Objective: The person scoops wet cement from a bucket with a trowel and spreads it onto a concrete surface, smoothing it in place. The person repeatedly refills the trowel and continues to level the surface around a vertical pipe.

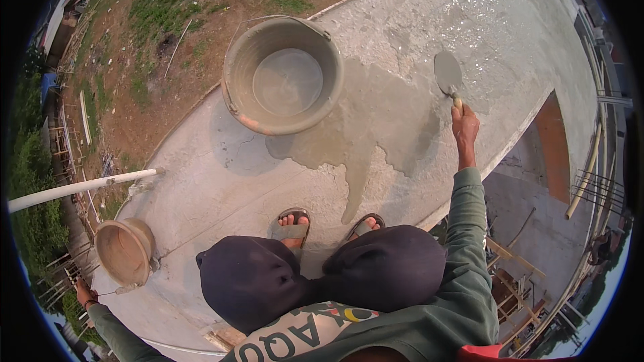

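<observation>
My right hand is closed around the pale handle of a trowel, arm stretched forward. Its rounded blade is coated in grey slurry and lies over the wet part of a concrete slab. A large bucket stands ahead of me with thin grey liquid in its bottom. Wet cement slurry spreads from beside it toward my feet. Far out at the left rim, my left hand looks closed beside a smaller bucket and some thin metal bars. What it grips is too small to make out.
Bare soil with grass borders the slab's far left edge. A pale pole juts in over the left side. Beyond the right edge, a lower floor holds timber, with bars and bamboo poles along the rim.
</observation>
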Motion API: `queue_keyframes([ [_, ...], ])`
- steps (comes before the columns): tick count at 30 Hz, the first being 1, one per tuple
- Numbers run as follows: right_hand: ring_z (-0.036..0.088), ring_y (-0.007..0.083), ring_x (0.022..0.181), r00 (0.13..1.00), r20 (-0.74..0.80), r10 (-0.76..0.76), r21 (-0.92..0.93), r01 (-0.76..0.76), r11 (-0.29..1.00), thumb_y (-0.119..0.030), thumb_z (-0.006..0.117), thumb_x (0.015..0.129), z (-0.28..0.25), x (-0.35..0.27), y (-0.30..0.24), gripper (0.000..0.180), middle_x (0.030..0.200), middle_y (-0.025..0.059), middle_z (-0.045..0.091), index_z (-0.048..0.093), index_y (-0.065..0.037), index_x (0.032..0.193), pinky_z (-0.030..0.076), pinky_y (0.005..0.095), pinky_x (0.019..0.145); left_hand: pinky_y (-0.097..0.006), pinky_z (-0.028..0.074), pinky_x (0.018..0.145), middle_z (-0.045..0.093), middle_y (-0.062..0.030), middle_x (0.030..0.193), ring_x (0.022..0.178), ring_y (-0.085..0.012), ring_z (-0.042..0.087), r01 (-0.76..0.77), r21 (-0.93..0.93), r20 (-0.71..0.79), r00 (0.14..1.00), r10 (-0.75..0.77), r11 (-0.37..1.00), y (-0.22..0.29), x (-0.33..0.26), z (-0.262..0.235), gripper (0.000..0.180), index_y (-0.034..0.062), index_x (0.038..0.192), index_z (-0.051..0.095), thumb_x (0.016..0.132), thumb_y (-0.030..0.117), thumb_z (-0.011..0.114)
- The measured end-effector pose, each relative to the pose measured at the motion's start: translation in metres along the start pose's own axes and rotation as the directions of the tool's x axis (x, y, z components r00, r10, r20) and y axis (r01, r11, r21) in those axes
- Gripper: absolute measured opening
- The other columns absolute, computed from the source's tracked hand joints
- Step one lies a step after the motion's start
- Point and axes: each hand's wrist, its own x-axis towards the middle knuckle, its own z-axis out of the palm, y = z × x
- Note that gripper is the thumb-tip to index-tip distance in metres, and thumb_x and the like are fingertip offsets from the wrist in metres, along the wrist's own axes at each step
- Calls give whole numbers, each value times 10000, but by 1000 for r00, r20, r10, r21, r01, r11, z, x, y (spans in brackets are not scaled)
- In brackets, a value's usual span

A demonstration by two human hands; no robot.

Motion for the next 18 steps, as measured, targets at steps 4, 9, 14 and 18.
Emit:
queue_keyframes([
  [4,666,436,802,961,178,-212,139,189,972,-305,686,853,-2,-28,-35,339,827,237,679,681,-59,1086,514,498,699,-267,365,500,446,36,637,563,-88,439,12,20,205,979,-16,1000,-26,13,29,387,106,786,626,892,470,705],
  [9,681,393,841,845,316,-430,125,413,902,-289,703,842,-12,-52,-66,392,915,206,701,673,-78,1170,531,478,732,-312,458,572,547,-40,690,649,-171,582,-126,-66,492,859,142,990,-11,-2,65,381,84,818,631,911,448,691],
  [14,682,391,854,969,120,-218,-7,220,975,-296,703,838,0,0,-65,404,919,204,703,673,-90,1183,531,482,737,-476,504,879,698,-254,1025,945,-441,655,-813,523,239,426,872,254,38,-166,145,503,-77,1241,601,937,319,666],
  [18,678,395,845,932,214,-293,88,280,956,-284,707,832,18,16,-73,391,916,200,703,677,-89,1170,528,484,734,-318,509,762,690,-87,892,809,-138,621,-799,-292,539,317,781,526,122,-325,246,331,-41,1141,663,967,239,636],
])
